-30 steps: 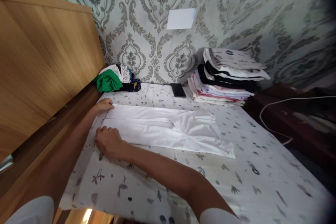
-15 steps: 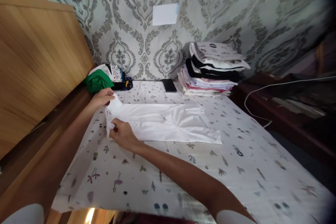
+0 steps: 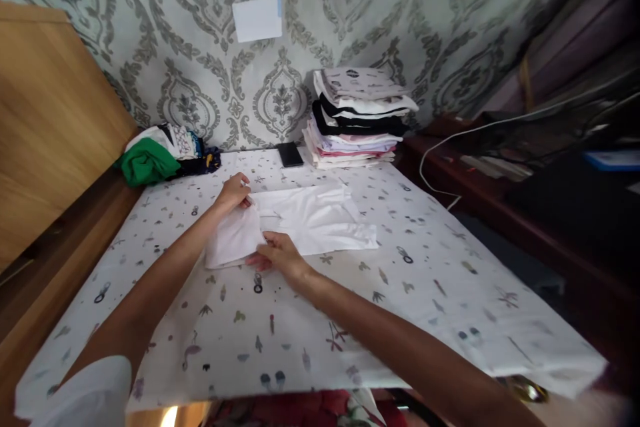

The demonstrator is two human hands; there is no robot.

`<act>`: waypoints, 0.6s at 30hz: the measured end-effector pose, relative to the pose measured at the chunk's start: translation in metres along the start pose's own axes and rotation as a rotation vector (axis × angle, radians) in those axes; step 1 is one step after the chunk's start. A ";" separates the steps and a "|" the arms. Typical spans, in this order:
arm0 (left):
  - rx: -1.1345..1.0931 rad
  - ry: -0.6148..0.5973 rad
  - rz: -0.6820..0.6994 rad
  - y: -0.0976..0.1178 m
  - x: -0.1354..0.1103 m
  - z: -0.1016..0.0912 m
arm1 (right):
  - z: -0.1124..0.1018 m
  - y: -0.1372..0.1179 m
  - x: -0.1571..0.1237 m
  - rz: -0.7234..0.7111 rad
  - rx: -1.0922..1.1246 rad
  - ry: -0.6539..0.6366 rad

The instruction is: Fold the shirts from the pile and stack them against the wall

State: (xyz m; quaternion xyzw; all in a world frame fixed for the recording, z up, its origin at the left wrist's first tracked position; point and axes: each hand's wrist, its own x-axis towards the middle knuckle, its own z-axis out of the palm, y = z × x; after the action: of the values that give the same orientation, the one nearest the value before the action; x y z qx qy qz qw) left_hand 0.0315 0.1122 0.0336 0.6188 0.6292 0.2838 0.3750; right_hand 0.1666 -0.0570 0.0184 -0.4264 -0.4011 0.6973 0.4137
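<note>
A white garment, apparently trousers with two leg ends to the right, lies flat on a patterned sheet. Its left end is folded over towards the right. At the far corner of that fold, my left hand has its fingers closed on the cloth. My right hand pinches the near corner, thumb above and the other fingers lower by the near edge. Part of the folded edge is hidden behind the fingers.
Folded clothes stand in a tall stack at the back. A black phone lies beside them. Back left, a green cloth rests with crumpled clothes near a wooden cabinet. A white cable hangs at the right.
Both hands have carried the garment's left end rightward, folding it over the rest. The camera view has turned to the right.
</note>
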 end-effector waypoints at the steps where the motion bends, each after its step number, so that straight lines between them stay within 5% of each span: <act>1: 0.008 -0.005 -0.002 0.001 0.001 0.005 | -0.004 0.000 -0.002 0.010 0.011 0.003; 13: -0.069 -0.070 0.031 0.004 -0.001 0.025 | -0.022 -0.007 -0.009 0.096 0.043 0.019; 18: 0.013 -0.032 0.297 -0.015 -0.033 0.008 | -0.021 -0.018 0.001 0.150 0.000 0.048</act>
State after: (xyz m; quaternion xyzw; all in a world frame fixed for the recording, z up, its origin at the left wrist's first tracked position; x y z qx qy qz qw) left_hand 0.0285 0.0778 0.0207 0.7120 0.5264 0.3221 0.3350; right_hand 0.1904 -0.0459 0.0282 -0.4718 -0.3582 0.7158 0.3697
